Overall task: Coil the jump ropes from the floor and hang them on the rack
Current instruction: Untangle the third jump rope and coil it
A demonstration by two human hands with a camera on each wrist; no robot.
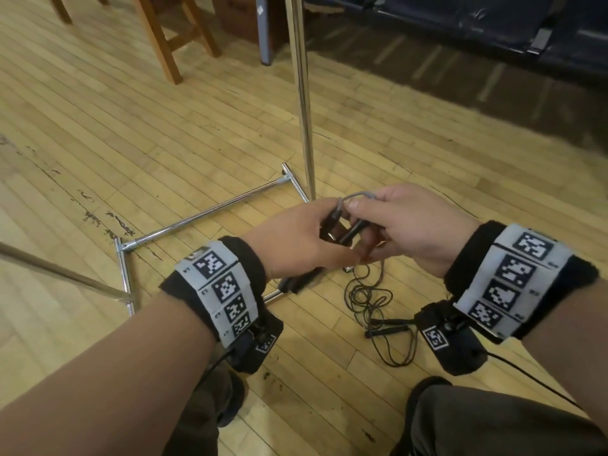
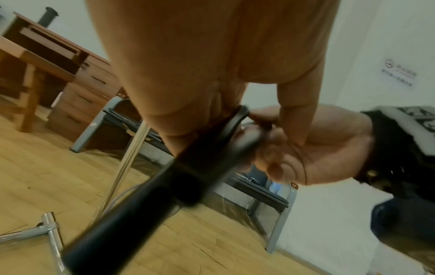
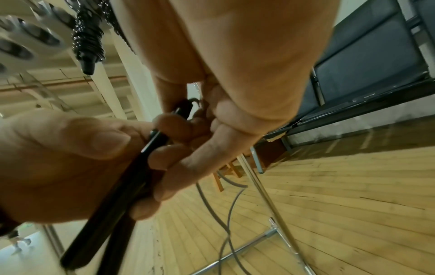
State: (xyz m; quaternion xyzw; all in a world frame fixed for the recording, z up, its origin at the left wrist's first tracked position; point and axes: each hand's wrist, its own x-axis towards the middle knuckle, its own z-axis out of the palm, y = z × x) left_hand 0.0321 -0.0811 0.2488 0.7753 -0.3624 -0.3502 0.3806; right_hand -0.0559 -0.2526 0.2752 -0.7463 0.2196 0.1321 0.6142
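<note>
In the head view both hands meet above the rack's base. My left hand (image 1: 312, 235) grips the two black handles (image 1: 349, 232) of a jump rope, side by side; their lower ends stick out below the palm. The handles (image 2: 146, 201) run blurred across the left wrist view. My right hand (image 1: 391, 218) pinches the rope's grey cord (image 1: 357, 194) where it loops out of the handle tops. In the right wrist view the grey cord (image 3: 224, 219) hangs in loose strands toward the floor. A second rope (image 1: 368, 299), thin and dark, lies tangled on the floor with its black handles (image 1: 390, 326) beside it.
The chrome rack has an upright pole (image 1: 302, 93) and a rectangular base frame (image 1: 200, 218) on the wooden floor. Another chrome bar (image 1: 59, 271) slants in from the left. A wooden stool (image 1: 171, 34) and dark benches (image 1: 493, 24) stand beyond. My knees are at the bottom.
</note>
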